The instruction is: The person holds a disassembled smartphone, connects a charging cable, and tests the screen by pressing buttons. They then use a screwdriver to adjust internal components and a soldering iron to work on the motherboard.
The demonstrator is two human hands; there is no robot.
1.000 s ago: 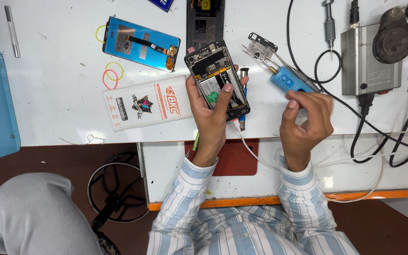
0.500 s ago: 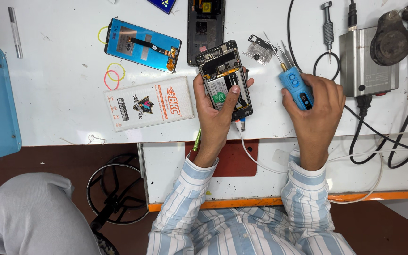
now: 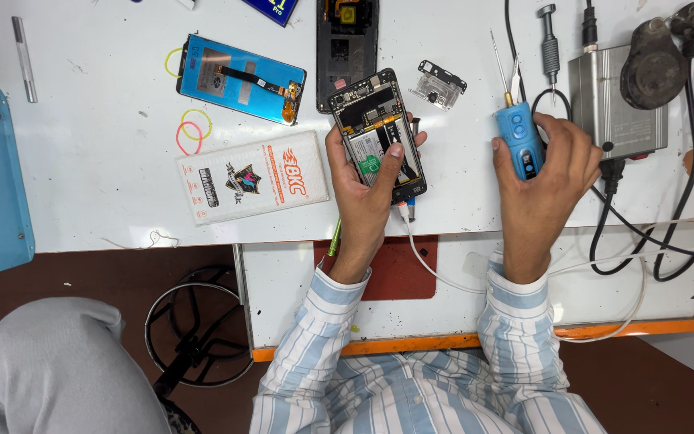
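While your left hand [image 3: 363, 189] cradles the opened black smartphone [image 3: 377, 134], your right hand [image 3: 546, 173] grips a blue electric screwdriver [image 3: 519, 145].
Left fingers curl around the phone on the white bench [image 3: 106, 185]; right fingers wrap the screwdriver at three o'clock, tip toward twelve.

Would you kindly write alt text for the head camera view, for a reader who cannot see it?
A person's left hand holds an opened phone on a white workbench while the right hand grips a blue electric screwdriver. A detached blue screen panel and a white packet lie to the left.
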